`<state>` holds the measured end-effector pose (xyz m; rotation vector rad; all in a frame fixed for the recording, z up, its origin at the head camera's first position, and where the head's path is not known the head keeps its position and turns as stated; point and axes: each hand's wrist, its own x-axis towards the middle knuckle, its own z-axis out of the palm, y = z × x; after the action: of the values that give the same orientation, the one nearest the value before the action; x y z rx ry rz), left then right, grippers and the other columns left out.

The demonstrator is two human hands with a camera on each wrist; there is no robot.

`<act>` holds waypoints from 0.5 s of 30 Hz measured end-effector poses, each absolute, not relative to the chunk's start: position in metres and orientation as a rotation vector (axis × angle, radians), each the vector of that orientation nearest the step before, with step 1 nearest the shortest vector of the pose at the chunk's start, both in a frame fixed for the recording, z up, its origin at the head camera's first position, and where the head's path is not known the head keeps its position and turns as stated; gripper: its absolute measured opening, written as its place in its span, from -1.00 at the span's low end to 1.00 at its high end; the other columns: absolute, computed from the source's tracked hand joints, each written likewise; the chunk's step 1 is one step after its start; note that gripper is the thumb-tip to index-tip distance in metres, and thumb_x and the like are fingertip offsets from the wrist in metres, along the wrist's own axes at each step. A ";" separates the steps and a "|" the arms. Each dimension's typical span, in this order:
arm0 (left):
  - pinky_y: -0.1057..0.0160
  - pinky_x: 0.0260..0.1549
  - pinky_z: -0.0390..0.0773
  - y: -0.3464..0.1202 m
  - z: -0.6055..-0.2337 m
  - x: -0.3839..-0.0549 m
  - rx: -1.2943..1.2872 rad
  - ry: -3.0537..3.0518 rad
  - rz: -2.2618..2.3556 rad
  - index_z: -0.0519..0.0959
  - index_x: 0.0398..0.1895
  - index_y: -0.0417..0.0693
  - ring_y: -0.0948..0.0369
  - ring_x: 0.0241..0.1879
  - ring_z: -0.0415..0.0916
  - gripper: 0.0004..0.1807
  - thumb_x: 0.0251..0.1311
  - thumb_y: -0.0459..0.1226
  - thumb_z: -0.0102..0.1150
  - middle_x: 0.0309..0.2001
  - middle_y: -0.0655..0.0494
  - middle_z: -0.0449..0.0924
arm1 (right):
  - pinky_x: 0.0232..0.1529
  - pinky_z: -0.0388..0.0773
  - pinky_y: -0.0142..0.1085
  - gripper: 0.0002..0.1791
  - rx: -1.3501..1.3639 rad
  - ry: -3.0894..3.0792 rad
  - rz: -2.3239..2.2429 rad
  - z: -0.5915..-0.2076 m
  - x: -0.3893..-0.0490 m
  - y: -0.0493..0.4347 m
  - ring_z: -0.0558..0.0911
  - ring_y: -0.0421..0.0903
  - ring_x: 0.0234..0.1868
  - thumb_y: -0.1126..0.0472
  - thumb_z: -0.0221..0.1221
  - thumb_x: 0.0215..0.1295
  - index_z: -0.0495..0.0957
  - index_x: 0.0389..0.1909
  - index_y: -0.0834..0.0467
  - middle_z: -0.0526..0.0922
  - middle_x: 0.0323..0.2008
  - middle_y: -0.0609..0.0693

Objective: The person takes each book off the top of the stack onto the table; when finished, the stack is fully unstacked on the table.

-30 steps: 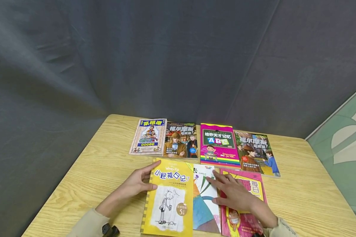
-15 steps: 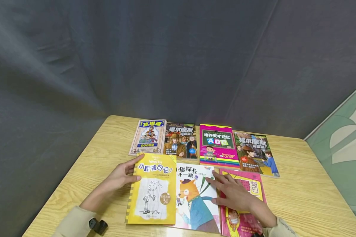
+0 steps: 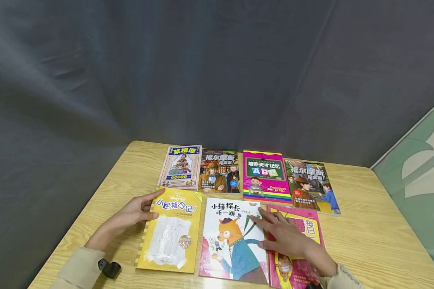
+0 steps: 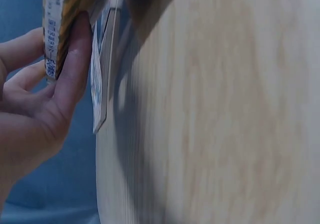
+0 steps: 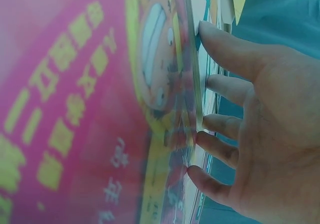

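My left hand (image 3: 133, 212) pinches the spine side of a yellow book (image 3: 170, 237), thumb on the cover and fingers behind. In the left wrist view, its striped spine (image 4: 53, 28) is raised above the wooden surface. My right hand (image 3: 287, 237) rests with extended fingers on the right part of a white picture book (image 3: 228, 245) with an orange cat on its cover. The palm lies over a pink book (image 3: 304, 271) and hides part of it. In the right wrist view, the fingertips touch down around the pink book's edge.
Behind lies a row of flat books: a white-and-blue one (image 3: 181, 166), a detective book (image 3: 219, 170), a magenta ABC book (image 3: 265, 176) and a second detective book (image 3: 312, 186). All are on a wooden table (image 3: 369, 233), with a dark curtain (image 3: 217, 72) along its far edge.
The left hand has carried the yellow book leftward, off the white cat book, uncovering its cover. The right hand has stayed in place.
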<state>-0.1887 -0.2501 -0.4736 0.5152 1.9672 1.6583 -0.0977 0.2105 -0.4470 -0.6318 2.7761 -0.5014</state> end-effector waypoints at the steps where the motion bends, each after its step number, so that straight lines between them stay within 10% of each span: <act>1: 0.21 -0.43 0.65 -0.252 -0.473 -0.190 0.507 1.975 1.648 -0.03 0.53 -0.04 0.07 -0.18 0.61 -0.13 0.23 -0.37 0.21 0.13 -0.27 0.51 | 0.21 -0.06 0.48 -0.23 -0.628 2.776 -0.503 -0.447 -0.098 0.210 0.00 0.52 0.36 -0.25 0.12 0.28 0.19 0.46 -0.10 0.03 0.49 0.14; 15: 0.40 -0.64 0.37 -0.252 -0.481 -0.206 0.490 2.029 1.511 0.00 0.53 -0.03 0.28 -0.56 0.34 -0.16 0.25 -0.34 0.20 -0.19 0.02 0.45 | 0.18 -0.04 0.50 -0.23 -0.624 2.793 -0.505 -0.450 -0.097 0.210 0.04 0.54 0.34 -0.24 0.13 0.27 0.20 0.45 -0.09 0.04 0.49 0.14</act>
<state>-0.2062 -0.2524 -0.4806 0.4896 2.0287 1.5113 -0.0973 0.2104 -0.4500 -0.6244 2.7930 -0.5053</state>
